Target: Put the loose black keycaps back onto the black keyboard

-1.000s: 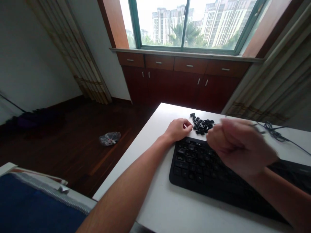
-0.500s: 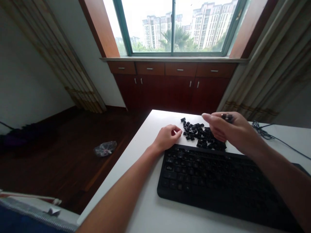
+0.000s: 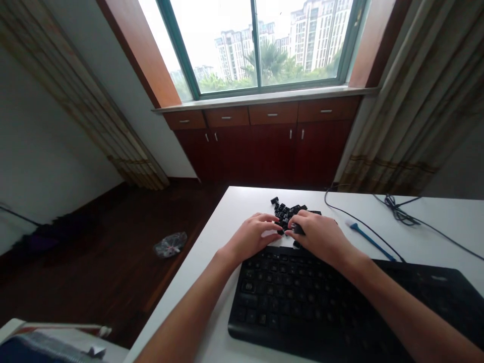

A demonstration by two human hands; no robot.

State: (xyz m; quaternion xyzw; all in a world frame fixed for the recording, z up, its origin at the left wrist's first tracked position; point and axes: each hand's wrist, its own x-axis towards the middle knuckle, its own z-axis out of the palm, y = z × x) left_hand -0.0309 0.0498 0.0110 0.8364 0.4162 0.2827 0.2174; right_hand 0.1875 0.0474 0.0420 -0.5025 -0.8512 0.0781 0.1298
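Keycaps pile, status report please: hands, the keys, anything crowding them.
Left hand and right hand both down at the keycaps pile, fingers in the loose caps. Grip unclear. Keyboard just in front; blue tool and cable to the right.

keycaps (image 3: 288, 210): small, black, loose heap | on white table, just beyond black keyboard (image 3: 302, 297), partly hidden

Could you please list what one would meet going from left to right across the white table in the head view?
Left hand → pile of small black plastic keycaps → right hand → slim blue tool → bundled dark cable.
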